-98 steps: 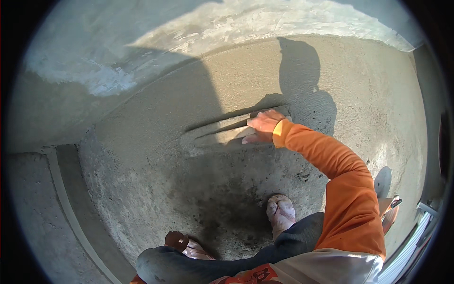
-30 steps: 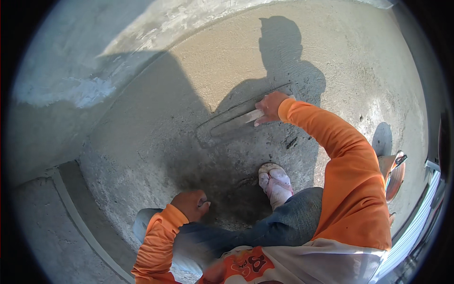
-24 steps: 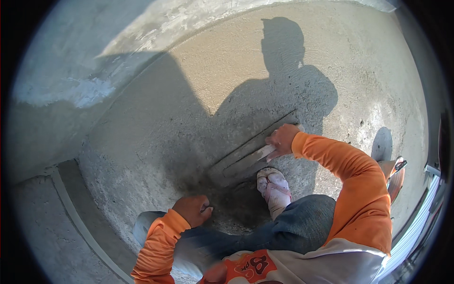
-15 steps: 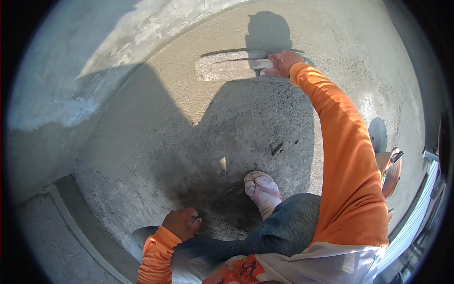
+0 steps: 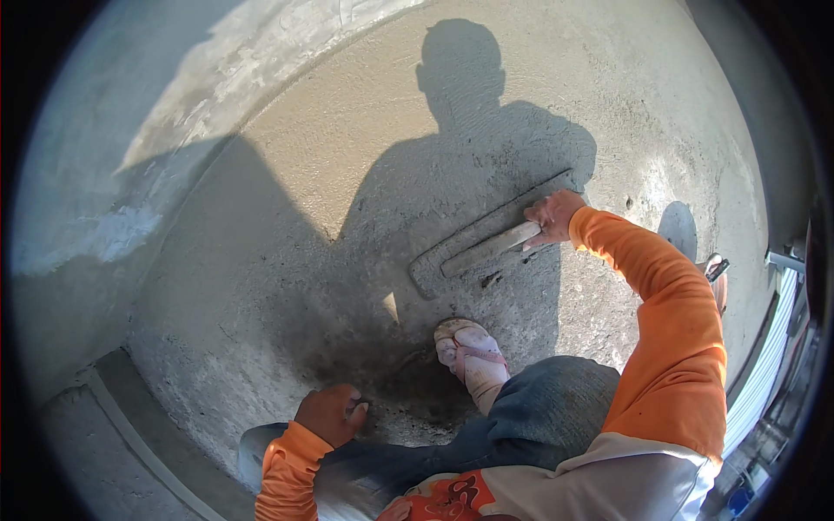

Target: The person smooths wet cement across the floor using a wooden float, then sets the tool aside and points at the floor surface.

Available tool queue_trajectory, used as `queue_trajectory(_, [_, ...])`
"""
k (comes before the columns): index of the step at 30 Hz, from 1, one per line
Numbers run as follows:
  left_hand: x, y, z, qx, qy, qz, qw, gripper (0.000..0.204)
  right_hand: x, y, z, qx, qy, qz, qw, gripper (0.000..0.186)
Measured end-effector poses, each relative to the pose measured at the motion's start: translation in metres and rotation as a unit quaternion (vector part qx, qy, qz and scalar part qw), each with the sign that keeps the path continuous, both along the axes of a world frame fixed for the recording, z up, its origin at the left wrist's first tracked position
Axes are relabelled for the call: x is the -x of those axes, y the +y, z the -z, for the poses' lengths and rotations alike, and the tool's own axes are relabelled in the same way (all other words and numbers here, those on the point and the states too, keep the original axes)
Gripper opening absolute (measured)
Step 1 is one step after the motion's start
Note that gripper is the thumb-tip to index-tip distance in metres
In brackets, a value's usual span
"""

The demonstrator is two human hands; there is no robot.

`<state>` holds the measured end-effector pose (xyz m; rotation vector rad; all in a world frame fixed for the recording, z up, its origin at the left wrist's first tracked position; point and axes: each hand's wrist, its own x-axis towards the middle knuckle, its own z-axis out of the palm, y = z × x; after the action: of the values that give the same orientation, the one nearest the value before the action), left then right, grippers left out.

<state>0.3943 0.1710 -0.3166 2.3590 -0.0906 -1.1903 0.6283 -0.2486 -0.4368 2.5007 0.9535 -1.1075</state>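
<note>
My right hand [image 5: 556,215] is closed round the far right end of the long bar handle of a hand float [image 5: 465,233]. The float is a long, narrow board coated in grey cement. It lies slantwise on the rough, damp-looking cement surface [image 5: 287,187], its lower left end near my foot. My left hand [image 5: 330,415] rests by my left knee with its fingers curled in; I see nothing in it, though its palm is hidden.
My foot in a strapped sandal [image 5: 469,352] stands on the cement below the float. A pale wall [image 5: 87,195] borders the upper left, and a ledge [image 5: 122,443] runs along the lower left. Another foot [image 5: 714,269] shows at the right, near white corrugated sheeting [image 5: 764,347].
My right hand has drawn the float toward me and turned it from nearly level to a slant. My body's shadow has shifted, while my left hand has stayed by the knee.
</note>
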Motion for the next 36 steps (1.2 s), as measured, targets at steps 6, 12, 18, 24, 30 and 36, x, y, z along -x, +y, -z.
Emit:
queue_trajectory(6, [0.007, 0.001, -0.008, 0.038, -0.074, 0.05, 0.995, 0.028, 0.051, -0.043, -0.015, 0.018, 0.024, 0.142, 0.989, 0.071])
queue_trajectory(12, [0.008, 0.008, 0.001, 0.031, -0.074, 0.032, 0.996, 0.027, 0.031, -0.029, -0.011, -0.001, -0.14, 0.394, 0.908, 0.078])
queue_trajectory(18, [0.016, 0.006, -0.008, 0.035, -0.095, 0.031, 0.994, 0.024, 0.013, -0.105, 0.017, -0.01, -0.219, 0.624, 0.75, 0.087])
queue_trajectory(24, [0.015, 0.007, -0.003, 0.033, -0.083, 0.034, 0.995, 0.023, 0.007, -0.185, 0.073, 0.038, -0.275, 0.715, 0.642, 0.096])
queue_trajectory(30, [0.015, 0.005, 0.0, 0.025, -0.09, 0.04, 0.995, 0.023, 0.043, -0.127, 0.055, -0.019, -0.264, 0.603, 0.753, 0.089])
queue_trajectory(36, [0.012, -0.006, -0.009, 0.036, -0.093, 0.041, 0.994, 0.023, 0.129, -0.049, 0.022, -0.014, -0.113, 0.483, 0.868, 0.072])
